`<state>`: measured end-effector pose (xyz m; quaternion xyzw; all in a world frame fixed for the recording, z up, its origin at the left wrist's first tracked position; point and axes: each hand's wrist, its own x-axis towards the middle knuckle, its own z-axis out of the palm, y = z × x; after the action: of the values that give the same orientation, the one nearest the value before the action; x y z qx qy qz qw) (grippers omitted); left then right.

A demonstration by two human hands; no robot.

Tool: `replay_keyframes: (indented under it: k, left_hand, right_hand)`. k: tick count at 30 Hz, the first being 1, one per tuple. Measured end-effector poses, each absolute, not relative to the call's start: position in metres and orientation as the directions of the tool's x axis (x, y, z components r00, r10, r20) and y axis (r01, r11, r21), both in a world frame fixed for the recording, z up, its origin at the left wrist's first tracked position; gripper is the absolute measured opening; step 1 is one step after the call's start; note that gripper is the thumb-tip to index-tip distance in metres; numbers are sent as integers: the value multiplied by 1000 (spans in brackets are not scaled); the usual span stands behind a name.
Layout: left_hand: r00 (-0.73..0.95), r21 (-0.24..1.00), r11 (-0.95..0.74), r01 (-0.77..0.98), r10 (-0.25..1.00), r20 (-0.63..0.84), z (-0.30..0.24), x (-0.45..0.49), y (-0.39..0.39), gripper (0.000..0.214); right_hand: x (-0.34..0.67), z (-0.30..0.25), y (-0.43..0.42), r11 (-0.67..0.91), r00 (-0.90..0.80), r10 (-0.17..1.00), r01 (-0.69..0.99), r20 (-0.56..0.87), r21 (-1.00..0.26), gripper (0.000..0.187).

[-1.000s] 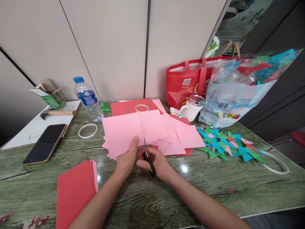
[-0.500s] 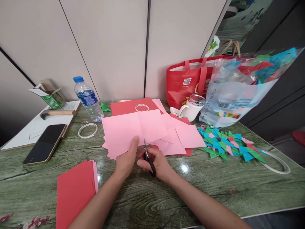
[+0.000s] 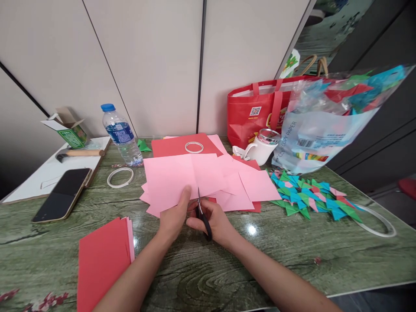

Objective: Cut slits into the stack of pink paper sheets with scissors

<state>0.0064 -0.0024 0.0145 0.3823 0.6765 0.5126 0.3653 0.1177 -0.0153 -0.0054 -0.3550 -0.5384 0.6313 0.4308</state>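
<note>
My left hand (image 3: 175, 216) pinches the near edge of a pink paper sheet (image 3: 169, 180), thumb on top. A crease runs down the sheet's middle. My right hand (image 3: 211, 221) is closed around the black-handled scissors (image 3: 206, 226), whose blades meet the near edge of the sheet close to the crease, just right of my left thumb. Beneath and to the right lie more pink sheets (image 3: 260, 186) with red paper under them. A white tape ring (image 3: 194, 147) rests on red paper (image 3: 172, 145) behind the held sheet.
At left are a water bottle (image 3: 121, 136), another tape ring (image 3: 120, 177), a phone (image 3: 63, 195), a hammer (image 3: 81, 153) and a red paper stack (image 3: 102, 260). At right stand a white mug (image 3: 261, 149), a red bag (image 3: 242, 117) and a plastic bag (image 3: 308, 138) behind folded paper pieces (image 3: 312, 197).
The held pink sheet has shifted and turned slightly, its left side moving right and its right side sinking lower. Both hands stay almost in place.
</note>
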Motion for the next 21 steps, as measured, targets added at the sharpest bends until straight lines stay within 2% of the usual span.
replay_keyframes:
  k: [10,17,21]
  left_hand:
    - [-458,957,173,231,888,-50,12,7,-2,47]
    - [-439,969,109,223,898,0,14,8,-1,40]
    - [-463,966,156,204,885,-45,15,7,-2,45]
  right_hand:
    - [116,-7,-16,-56,-382,924,-169,13,-984,28]
    - [114,-6,-15,-75,-354,935,-143,-20,-987,32]
    - [113,-6,-16,-104,-343,938,-160,-44,-982,35]
